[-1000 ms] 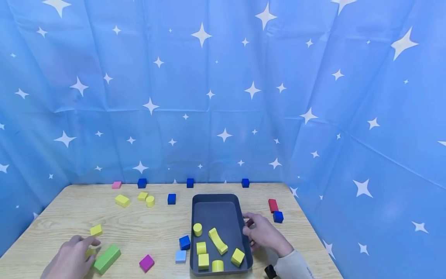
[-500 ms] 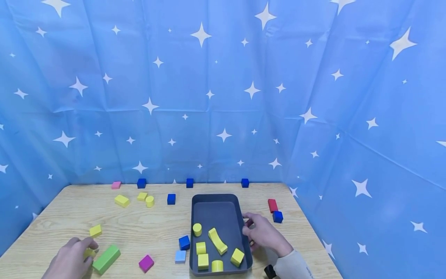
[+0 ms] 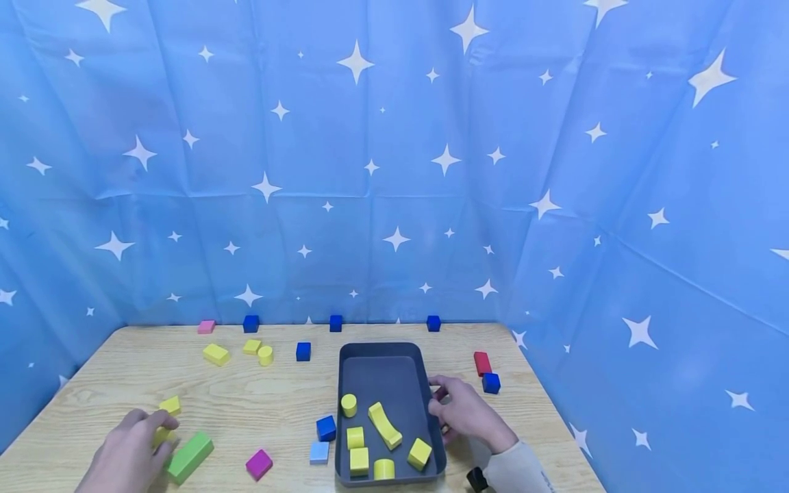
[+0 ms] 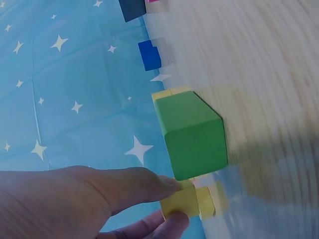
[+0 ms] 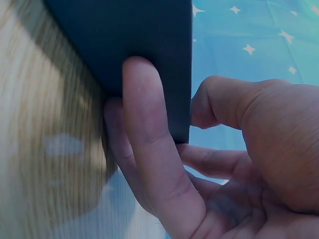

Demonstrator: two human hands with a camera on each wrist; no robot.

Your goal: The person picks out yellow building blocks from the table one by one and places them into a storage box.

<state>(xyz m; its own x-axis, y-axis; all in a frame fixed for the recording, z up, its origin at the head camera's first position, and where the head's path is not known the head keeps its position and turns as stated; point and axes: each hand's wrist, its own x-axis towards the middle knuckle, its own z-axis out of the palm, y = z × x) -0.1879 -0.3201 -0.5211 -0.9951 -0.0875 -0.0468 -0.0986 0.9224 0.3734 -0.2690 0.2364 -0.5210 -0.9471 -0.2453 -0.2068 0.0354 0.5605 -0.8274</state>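
Lower left: left hand (image 3: 126,452) pinching a yellow block (image 3: 163,437), green block (image 3: 190,457) just beside it. Lower center: dark tray (image 3: 385,375) with six yellow pieces (image 3: 385,426), all in its lower part. Right hand (image 3: 465,411) grips the tray's right wall, thumb at the rim. Just left of the tray — blue cube (image 3: 326,428) above light blue block (image 3: 319,452); magenta block (image 3: 259,465) further left. Red block (image 3: 483,363) near another blue cube, right of the tray. Wooden table (image 3: 277,404) — blue starry curtain (image 3: 370,137) fills the upper frame.
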